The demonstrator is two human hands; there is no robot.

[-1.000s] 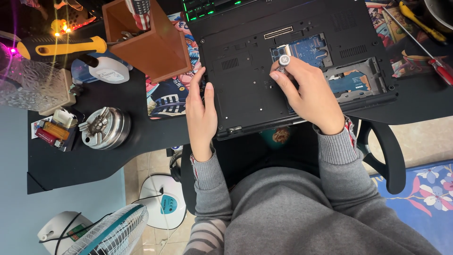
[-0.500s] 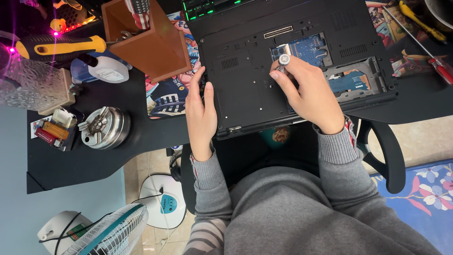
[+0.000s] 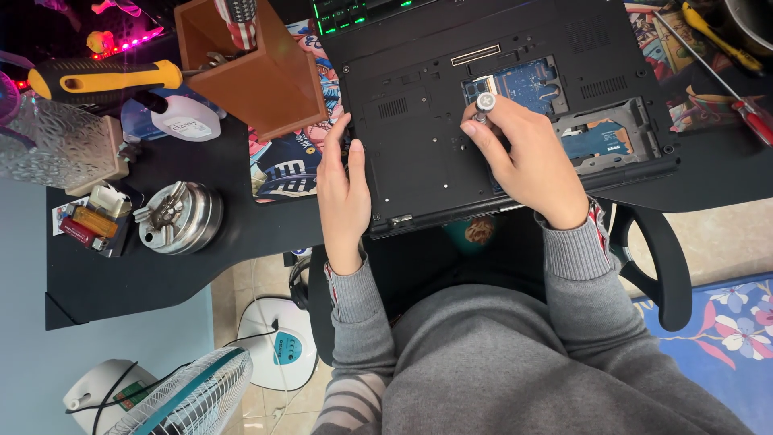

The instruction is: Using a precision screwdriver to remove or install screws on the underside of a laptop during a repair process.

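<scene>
An upturned black laptop [image 3: 451, 137] is seen at the upper centre of the frame, resting on a black desk [image 3: 161, 266] with its underside facing up and its near edge overhanging the desk. Two bays in the base are left uncovered, and blue circuit boards are exposed in them right of centre. A small screwdriver [image 3: 485, 104] with a silver cap is held upright by the right hand [image 3: 527, 157], its fingers pinched closely around the shaft just below the cap; the tip is hidden by the fingers, so its point of contact cannot be told. The tool is placed at the left edge of the upper open bay. The left hand [image 3: 344, 193] is laid flat along the laptop's left edge, palm down, fingers straight and close together, nothing being gripped. Grey sleeves are worn on both arms.

A brown wooden box [image 3: 266, 72] is set at the upper left, just beside the laptop, on a printed mat [image 3: 282, 161]. Further left, a yellow-handled screwdriver [image 3: 105, 78] is laid across the desk, and a round metal chuck [image 3: 177, 216] is seen below it. A red-handled screwdriver [image 3: 745, 109] lies at the upper right. A white fan [image 3: 185, 399] is visible on the floor at the lower left.
</scene>
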